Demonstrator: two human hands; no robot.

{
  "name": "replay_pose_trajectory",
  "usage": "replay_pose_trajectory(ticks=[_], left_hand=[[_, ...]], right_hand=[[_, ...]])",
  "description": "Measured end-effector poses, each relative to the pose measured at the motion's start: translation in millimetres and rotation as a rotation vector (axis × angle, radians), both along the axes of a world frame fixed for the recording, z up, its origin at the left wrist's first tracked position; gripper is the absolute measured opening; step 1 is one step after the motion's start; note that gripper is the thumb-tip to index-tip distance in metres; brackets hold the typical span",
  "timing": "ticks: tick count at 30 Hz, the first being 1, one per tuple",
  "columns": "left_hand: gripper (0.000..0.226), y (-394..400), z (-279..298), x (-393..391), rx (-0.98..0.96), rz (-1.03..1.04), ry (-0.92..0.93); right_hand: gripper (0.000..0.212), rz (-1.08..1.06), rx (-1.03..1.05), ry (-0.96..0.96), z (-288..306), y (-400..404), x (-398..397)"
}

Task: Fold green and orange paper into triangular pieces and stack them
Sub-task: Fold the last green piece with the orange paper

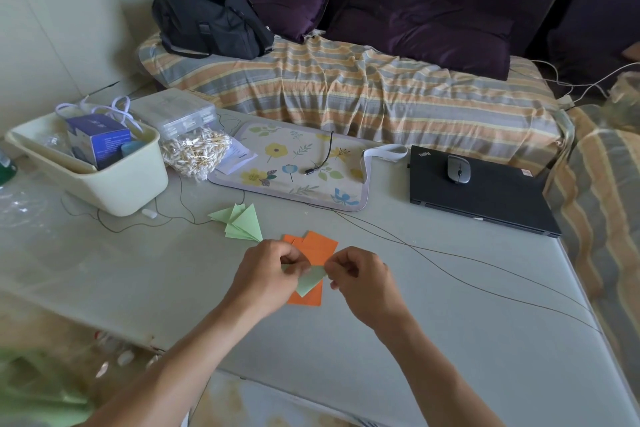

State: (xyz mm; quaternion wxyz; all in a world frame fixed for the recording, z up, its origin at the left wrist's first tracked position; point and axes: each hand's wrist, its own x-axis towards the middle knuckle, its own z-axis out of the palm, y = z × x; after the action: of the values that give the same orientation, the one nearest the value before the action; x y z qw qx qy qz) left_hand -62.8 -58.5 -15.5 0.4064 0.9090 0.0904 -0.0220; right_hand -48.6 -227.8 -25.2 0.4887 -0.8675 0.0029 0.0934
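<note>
While both hands, left (268, 274) and right (360, 276), pinch the green paper piece (311, 282) above the orange sheets (311, 253), an uneven squeeze could skew its crease.

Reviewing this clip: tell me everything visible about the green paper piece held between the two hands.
The pale green folded paper piece is thin, matte and creased, and its visible part tapers to a point aimed down towards the person. The left hand pinches its left end and the right hand pinches its right end, so the fingers hide the upper edge. It is held above the flat orange paper sheets on the grey table; whether it touches them cannot be told.
</note>
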Motion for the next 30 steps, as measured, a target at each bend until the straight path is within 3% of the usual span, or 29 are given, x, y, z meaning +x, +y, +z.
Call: replay_pose_trajectory(ticks=[5, 9, 12, 16, 26, 30], left_hand=[[0.014, 0.5, -1.2, 0.7, -0.046, -0.004, 0.041], [0.028, 2.1, 0.2, 0.3, -0.218, 0.027, 0.135], [0.016, 1.5, 2.5, -0.9, -0.270, 0.020, 0.126], [0.010, 1.4, -1.3, -1.2, -0.224, -0.004, 0.074], [0.026, -3.9, -2.4, -2.6, -0.122, -0.205, -0.097], [0.020, -3.8, -4.3, -1.7, -0.128, -0.132, -0.119]], right_hand=[[0.012, -0.003, 0.003, 0.002, 0.2, 1.2, -2.2], [0.011, -0.033, 0.020, -0.007, 1.2, -1.8, -2.3], [0.012, -0.030, 0.039, 0.016, 1.4, -1.4, -2.5], [0.008, -0.017, 0.075, 0.014, 1.7, 2.4, -3.6], [0.021, -0.039, 0.138, 0.042, -0.1, 5.7, -5.3], [0.017, -0.022, 0.149, 0.033, -3.6, 4.8, -3.5]])
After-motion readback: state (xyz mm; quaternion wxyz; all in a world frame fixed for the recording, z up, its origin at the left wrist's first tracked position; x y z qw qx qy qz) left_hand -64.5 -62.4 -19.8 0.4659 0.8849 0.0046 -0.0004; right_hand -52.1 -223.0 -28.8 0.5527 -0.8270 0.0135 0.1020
